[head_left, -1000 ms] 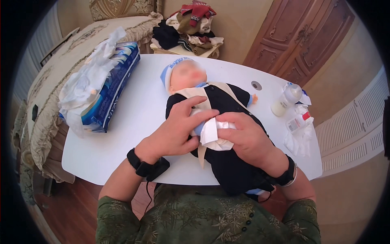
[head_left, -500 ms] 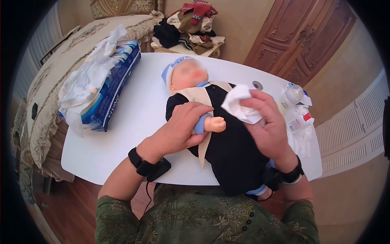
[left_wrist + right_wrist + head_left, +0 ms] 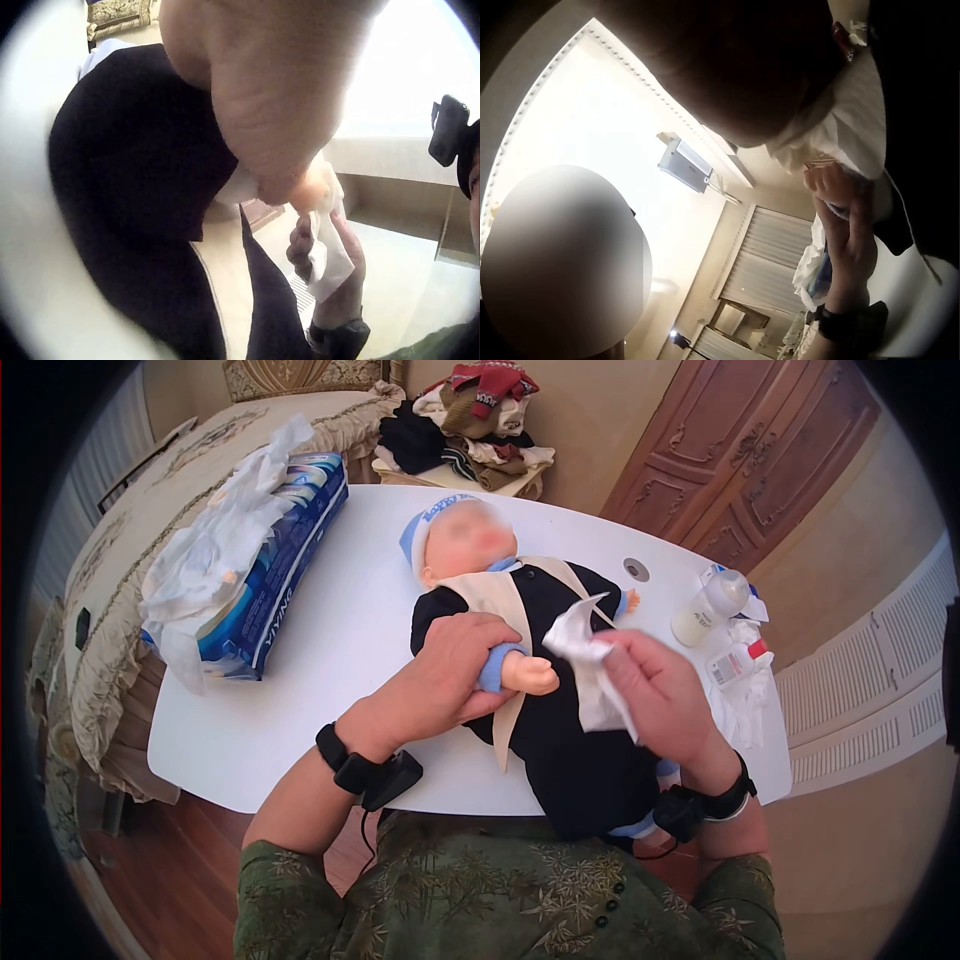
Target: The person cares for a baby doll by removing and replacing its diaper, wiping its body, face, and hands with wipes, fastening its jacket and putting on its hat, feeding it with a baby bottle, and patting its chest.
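Note:
A doll (image 3: 560, 710) in a black and cream outfit and a blue-and-white cap lies on its back across the white table. My left hand (image 3: 436, 675) grips the doll's forearm at its blue cuff, and the small doll hand (image 3: 530, 673) sticks out past my fingers. Over the doll's body, my right hand (image 3: 660, 693) pinches a crumpled white tissue (image 3: 598, 685) that hangs down beside that doll hand. In the left wrist view the tissue (image 3: 330, 255) drapes from the right hand (image 3: 343, 270). The right wrist view shows the left hand (image 3: 853, 255) around the doll's arm.
A blue diaper pack (image 3: 290, 585) with white wipes on top stands at the table's left. At the right are a milk bottle (image 3: 710, 608), a small red-capped bottle (image 3: 738, 663) and crumpled tissues (image 3: 740, 718). Behind the table is a clothes pile (image 3: 470, 425).
The right hand has drawn the tissue off the doll's hand and away to the right, and the tissue now hangs more unfolded. My left fingers have closed around the doll's forearm.

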Motion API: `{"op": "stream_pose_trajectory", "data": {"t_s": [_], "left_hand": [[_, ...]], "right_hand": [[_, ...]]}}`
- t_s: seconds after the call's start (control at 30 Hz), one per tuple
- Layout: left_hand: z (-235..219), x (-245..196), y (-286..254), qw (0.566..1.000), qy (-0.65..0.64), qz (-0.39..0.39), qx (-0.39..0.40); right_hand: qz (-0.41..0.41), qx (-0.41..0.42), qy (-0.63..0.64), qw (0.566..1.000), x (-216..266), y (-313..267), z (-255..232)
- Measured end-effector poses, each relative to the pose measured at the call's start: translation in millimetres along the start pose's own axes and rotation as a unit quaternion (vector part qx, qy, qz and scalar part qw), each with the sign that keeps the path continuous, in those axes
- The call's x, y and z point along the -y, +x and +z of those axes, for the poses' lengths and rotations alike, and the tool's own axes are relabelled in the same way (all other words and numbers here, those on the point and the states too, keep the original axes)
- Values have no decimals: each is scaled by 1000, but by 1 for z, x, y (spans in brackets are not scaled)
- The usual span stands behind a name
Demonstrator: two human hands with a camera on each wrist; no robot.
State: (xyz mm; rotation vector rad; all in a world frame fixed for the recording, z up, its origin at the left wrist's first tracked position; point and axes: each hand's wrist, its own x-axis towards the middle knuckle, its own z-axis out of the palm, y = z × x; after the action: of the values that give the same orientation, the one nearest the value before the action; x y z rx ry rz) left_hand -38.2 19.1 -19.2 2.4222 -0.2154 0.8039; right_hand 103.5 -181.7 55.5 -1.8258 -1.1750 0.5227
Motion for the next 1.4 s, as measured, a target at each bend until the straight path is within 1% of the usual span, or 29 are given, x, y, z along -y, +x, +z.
{"op": "stream_pose_trajectory", "data": {"t_s": [0.03,0.07,0.13,0.17,0.2,0.27,0.3,0.33,0.37,0.5,0.57,0.6,0.67,0.7,0.73,0.8,0.83,0.87,0.93,0.97,1.03,1.07,1.13,1.17,1.2,1.27,1.3,1.33,1.4], "left_hand": [[-1,-1,0,1000,-3,-8,3],[0,0,0,1000,-3,-8,3],[3,2,-2,1000,-8,4,-13],[4,2,-2,1000,-8,5,-12],[4,2,-2,999,-3,14,-29],[4,2,-3,999,1,19,-47],[2,2,-3,1000,-4,14,-19],[1,2,-4,1000,-10,10,9],[1,2,-4,1000,-11,9,9],[-1,1,-1,1000,1,5,6],[-1,1,-1,1000,0,9,14],[0,2,-1,1000,6,9,19],[2,2,-1,1000,11,10,24],[2,1,-3,1000,12,11,9],[2,0,-4,1000,12,11,-7],[0,0,-4,1000,8,18,-2],[-1,1,-4,1000,3,27,3],[-1,2,-4,1000,3,25,2],[-2,5,-3,999,-11,-9,44],[-2,5,-2,999,-11,-9,44],[-1,3,-1,1000,-8,8,27],[1,5,-2,1000,-8,10,28],[5,9,-5,997,-66,-18,26],[2,10,-1,997,-35,-7,68],[2,9,0,997,-35,-7,69],[1,8,-1,999,-17,20,42],[0,7,-1,999,-17,17,41],[-1,5,-1,999,-12,10,48],[-5,3,-2,999,-7,2,53]], "right_hand": [[-17,-35,3,999,-3,5,1],[-17,-35,3,999,-7,10,4],[3,-6,-18,1000,-12,17,10],[-13,23,-1,1000,-11,16,17],[-67,36,-24,997,-13,14,21],[-50,58,-25,997,-4,9,22],[-49,61,-25,997,-3,7,21],[-83,63,-47,993,-3,6,18],[-117,64,-70,989,-3,4,14],[-120,106,-59,985,7,3,-3],[-126,-15,-66,990,5,9,4],[-126,-18,-66,990,3,10,8],[-68,22,-41,997,0,11,18],[-22,74,10,997,4,9,21],[-22,75,11,997,6,6,21],[-78,51,-77,993,8,-1,21],[-133,40,-121,983,4,-3,20],[-133,42,-121,983,6,-5,16],[-178,41,-150,972,15,-7,9],[-178,41,-150,972,16,-6,9],[-259,-46,-206,943,20,-1,12],[-258,-48,-206,943,16,4,14],[-420,-11,-311,853,5,15,22],[-429,31,-337,838,14,14,25],[-428,30,-337,838,9,14,26],[-430,78,-333,836,-7,17,27],[-396,90,-319,856,-12,15,23],[-397,93,-318,856,-12,12,16],[-322,100,-314,888,-11,8,3]]}}
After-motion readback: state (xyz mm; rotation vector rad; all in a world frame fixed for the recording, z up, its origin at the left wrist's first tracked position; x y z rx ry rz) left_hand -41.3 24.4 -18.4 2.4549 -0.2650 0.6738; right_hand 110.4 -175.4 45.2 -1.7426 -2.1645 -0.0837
